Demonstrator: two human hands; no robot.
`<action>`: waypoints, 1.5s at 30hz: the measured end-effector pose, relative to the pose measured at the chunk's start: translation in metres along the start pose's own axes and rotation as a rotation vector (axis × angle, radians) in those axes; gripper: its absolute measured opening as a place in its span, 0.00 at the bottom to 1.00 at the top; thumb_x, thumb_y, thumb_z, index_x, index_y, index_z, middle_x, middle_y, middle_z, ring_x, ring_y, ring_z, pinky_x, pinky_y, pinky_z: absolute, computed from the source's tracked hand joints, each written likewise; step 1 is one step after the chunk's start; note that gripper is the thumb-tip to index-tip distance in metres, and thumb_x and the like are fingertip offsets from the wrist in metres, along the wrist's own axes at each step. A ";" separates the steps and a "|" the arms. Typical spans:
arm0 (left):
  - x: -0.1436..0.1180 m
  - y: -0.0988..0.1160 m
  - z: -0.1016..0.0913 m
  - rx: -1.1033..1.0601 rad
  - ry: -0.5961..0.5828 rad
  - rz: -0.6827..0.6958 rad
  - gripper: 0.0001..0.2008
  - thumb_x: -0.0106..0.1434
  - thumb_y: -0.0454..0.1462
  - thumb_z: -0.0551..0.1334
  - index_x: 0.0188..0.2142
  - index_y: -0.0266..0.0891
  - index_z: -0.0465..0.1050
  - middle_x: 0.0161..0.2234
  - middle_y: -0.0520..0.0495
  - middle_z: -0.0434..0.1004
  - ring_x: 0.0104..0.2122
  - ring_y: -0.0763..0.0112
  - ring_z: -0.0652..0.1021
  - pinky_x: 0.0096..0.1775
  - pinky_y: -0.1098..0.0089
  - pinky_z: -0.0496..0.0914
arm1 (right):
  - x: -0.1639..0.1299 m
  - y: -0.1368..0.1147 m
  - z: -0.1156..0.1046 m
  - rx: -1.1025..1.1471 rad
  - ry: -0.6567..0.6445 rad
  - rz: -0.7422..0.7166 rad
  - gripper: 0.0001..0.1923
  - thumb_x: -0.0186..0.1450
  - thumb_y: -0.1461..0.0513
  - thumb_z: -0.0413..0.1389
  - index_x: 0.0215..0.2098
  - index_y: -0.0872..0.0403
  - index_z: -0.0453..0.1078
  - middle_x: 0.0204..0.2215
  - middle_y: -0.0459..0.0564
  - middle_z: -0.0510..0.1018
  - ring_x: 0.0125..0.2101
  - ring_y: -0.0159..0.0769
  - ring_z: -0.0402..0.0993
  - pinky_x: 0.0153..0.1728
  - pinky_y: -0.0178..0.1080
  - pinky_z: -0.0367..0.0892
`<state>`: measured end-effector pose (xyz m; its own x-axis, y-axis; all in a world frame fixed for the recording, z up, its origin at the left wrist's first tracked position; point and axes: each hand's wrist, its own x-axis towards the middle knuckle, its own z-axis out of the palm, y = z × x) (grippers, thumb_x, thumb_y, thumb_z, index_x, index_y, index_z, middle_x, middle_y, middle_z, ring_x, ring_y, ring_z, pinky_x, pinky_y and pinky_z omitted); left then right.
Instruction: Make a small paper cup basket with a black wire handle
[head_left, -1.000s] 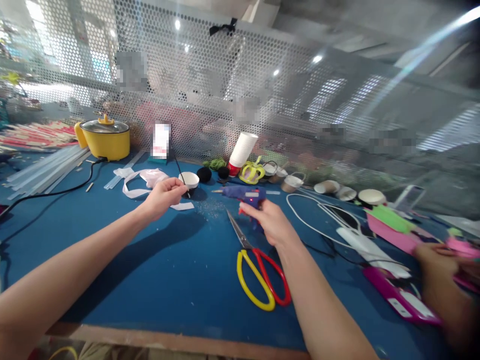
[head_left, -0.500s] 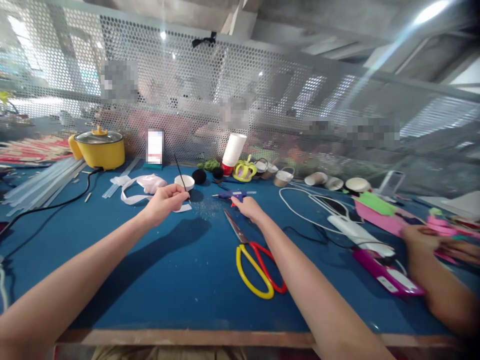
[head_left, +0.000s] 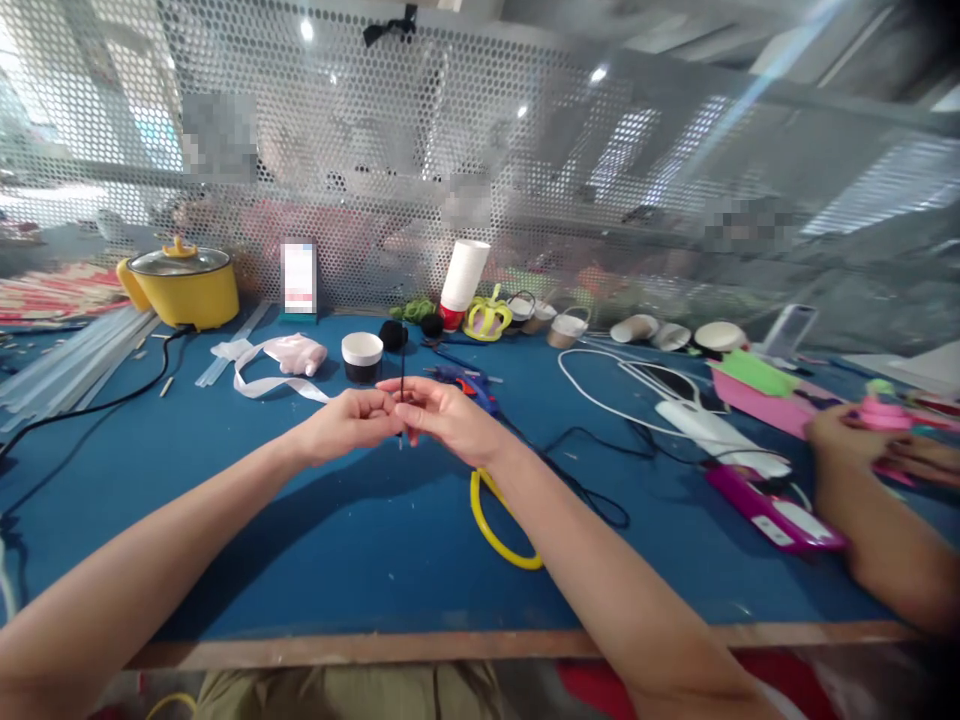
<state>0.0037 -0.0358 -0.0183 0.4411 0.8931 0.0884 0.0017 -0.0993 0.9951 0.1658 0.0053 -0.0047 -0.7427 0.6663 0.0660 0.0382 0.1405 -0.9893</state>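
Above the counter's [head_left: 315, 560] middle, the left hand [head_left: 349, 425] and right hand [head_left: 450, 420] meet, fingers pinched on an upright stick [head_left: 403, 375]; a glue gun [head_left: 469, 380] lies just behind.

Both forearms reach forward from the lower corners and converge at the middle. The left hand [head_left: 346, 424] is curled, knuckles up, fingertips pinched together. The right hand [head_left: 448, 420] meets it from the right, palm partly upturned, fingers touching the left hand's fingertips.
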 end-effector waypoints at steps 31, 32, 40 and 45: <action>-0.003 0.009 -0.005 0.560 -0.039 0.015 0.07 0.57 0.38 0.54 0.27 0.35 0.64 0.21 0.55 0.62 0.21 0.79 0.61 0.24 0.76 0.57 | -0.009 0.005 -0.012 -0.030 0.011 0.084 0.13 0.54 0.56 0.58 0.26 0.56 0.61 0.18 0.42 0.72 0.18 0.25 0.67 0.21 0.31 0.62; -0.003 0.010 -0.004 0.577 -0.034 0.023 0.07 0.57 0.37 0.54 0.27 0.35 0.64 0.21 0.55 0.61 0.21 0.79 0.61 0.24 0.76 0.57 | -0.009 0.005 -0.012 -0.029 0.014 0.082 0.13 0.54 0.56 0.58 0.26 0.56 0.60 0.18 0.42 0.72 0.18 0.25 0.67 0.21 0.31 0.62; -0.005 0.014 0.000 0.622 0.014 0.050 0.06 0.56 0.36 0.53 0.26 0.35 0.64 0.19 0.55 0.61 0.20 0.79 0.61 0.23 0.77 0.56 | -0.009 0.006 -0.012 -0.110 0.031 0.082 0.13 0.56 0.56 0.57 0.26 0.56 0.60 0.17 0.42 0.71 0.17 0.25 0.66 0.21 0.32 0.62; -0.006 0.013 0.000 0.644 0.021 0.066 0.06 0.56 0.35 0.54 0.26 0.35 0.65 0.20 0.55 0.62 0.20 0.79 0.61 0.23 0.77 0.57 | -0.009 0.005 -0.010 -0.196 0.074 0.086 0.13 0.56 0.56 0.57 0.26 0.56 0.60 0.17 0.42 0.71 0.17 0.25 0.66 0.20 0.31 0.62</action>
<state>0.0013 -0.0426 -0.0056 0.4414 0.8836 0.1561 0.5156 -0.3922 0.7618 0.1788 0.0074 -0.0089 -0.6807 0.7326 -0.0008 0.2333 0.2158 -0.9482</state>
